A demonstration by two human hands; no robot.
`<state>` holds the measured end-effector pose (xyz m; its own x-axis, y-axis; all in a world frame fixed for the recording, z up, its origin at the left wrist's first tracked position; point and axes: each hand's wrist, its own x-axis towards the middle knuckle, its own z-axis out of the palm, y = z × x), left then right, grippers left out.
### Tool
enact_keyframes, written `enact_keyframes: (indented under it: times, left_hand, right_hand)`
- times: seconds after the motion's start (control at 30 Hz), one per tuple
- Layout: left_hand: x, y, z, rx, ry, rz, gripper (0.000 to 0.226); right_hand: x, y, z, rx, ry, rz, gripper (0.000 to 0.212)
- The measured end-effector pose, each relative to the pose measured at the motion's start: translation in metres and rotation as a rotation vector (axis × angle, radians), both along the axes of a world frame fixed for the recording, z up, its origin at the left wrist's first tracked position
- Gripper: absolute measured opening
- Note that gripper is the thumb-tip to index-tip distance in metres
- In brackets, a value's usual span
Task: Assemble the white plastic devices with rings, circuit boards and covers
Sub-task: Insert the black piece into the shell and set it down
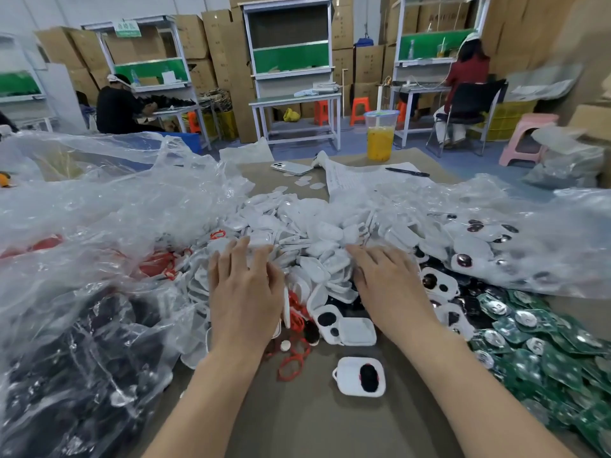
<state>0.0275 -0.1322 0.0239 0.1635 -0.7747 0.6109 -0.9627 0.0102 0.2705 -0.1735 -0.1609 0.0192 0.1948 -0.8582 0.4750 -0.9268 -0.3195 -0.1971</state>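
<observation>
White covers (297, 233) heaped; both hands flat on pile.

Smooth white plastic covers (297, 236) heaped on a matt brown counter (307, 421), beside glossy green circuit boards (542, 355), red rubbery-looking rings (291, 365) and crinkled clear plastic bags (99, 226).

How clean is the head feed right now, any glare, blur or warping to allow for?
Head view: glare streaks the clear plastic bags, veiling their contents; wide-angle warp bends the far shelving; upper right corner is smeared; the left hand, right hand and white housings read sharp.
</observation>
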Motion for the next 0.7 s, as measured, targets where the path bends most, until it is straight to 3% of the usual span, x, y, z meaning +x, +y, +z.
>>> enact_keyframes:
  times: [0.4,0.47,0.53,0.6,0.7]
  left_hand:
    - [0.001,0.0,-0.001,-0.019,0.025,-0.013,0.027]
    - [0.0,0.001,0.001,-0.067,0.02,-0.023,0.026]
    - [-0.002,0.004,0.006,-0.18,0.009,-0.085,0.025]
    - [-0.008,0.011,0.012,-0.245,0.141,-0.23,0.023]
    - [-0.023,0.023,0.019,-0.028,0.642,-0.453,0.015]
  right_hand:
    - [-0.007,-0.003,0.002,0.03,-0.224,-0.01,0.025]
    - [-0.007,0.0,0.006,-0.002,-0.37,-0.024,0.023]
    - [-0.005,0.005,0.014,0.092,-0.65,0.022,0.016]
    - [-0.001,0.01,0.021,0.274,-0.941,0.161,0.008]
    - [0.003,0.016,0.029,0.477,-1.178,0.355,0.013]
